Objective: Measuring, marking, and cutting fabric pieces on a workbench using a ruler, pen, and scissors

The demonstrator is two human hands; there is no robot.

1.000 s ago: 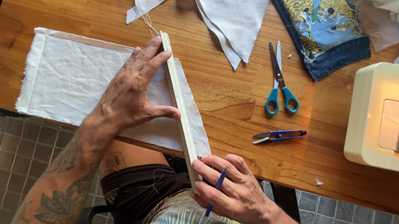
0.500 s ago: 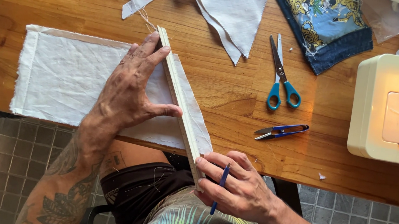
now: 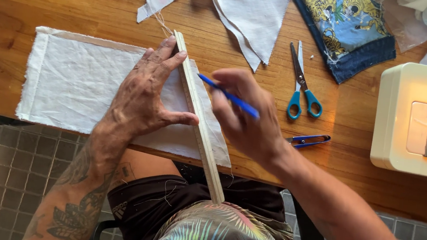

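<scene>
Your right hand (image 3: 243, 115) has its fingers curled closed around a blue pen (image 3: 229, 96), the tip pointing left toward the wooden ruler (image 3: 199, 117) and sitting just beside its right edge, about a third of the way down from its far end. Your left hand (image 3: 145, 94) lies flat with the fingers spread and straight, gripping nothing, pressing on the white cloth (image 3: 72, 81); the fingertips and the thumb touch the ruler's left edge.

The ruler runs at a slant from the far end near the cloth's top edge down to the near end, which overhangs the table edge above your lap. The cloth is a frayed white rectangle lying flat on the wooden table (image 3: 78, 0), with the ruler across its right part.

To the right of your right hand lie blue-handled scissors (image 3: 302, 84), blades pointing far, and just near of them small blue thread snips (image 3: 306, 141). Far of the ruler are white triangular fabric pieces (image 3: 251, 10), and to their right a blue patterned fabric (image 3: 347, 25). A cream sewing machine (image 3: 414, 120) stands at the right edge.
</scene>
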